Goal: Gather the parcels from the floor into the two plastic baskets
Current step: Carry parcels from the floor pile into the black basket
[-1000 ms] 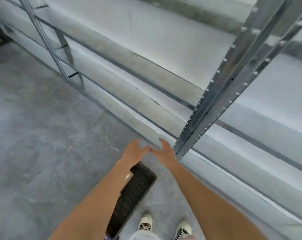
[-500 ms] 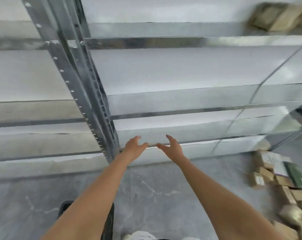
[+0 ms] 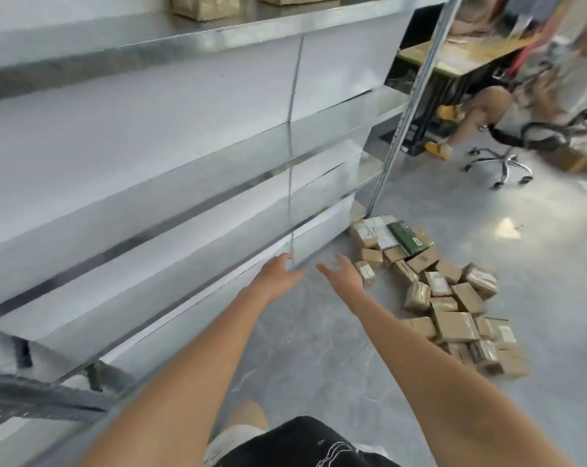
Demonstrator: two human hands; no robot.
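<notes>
On the grey floor (image 3: 319, 358), right of the metal shelving (image 3: 171, 153): parcels (image 3: 447, 305) heaped in a loose strip running from the shelf's corner post toward the viewer. Both arms stretched forward, left hand (image 3: 278, 274) and right hand (image 3: 344, 274) empty, fingers spread and relaxed, close together near the lowest shelf edge. No basket in view. Office chair (image 3: 501, 163) further back.

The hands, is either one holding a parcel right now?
No, the left hand and the right hand are both held out open and bare, while the parcels lie on the floor.
</notes>
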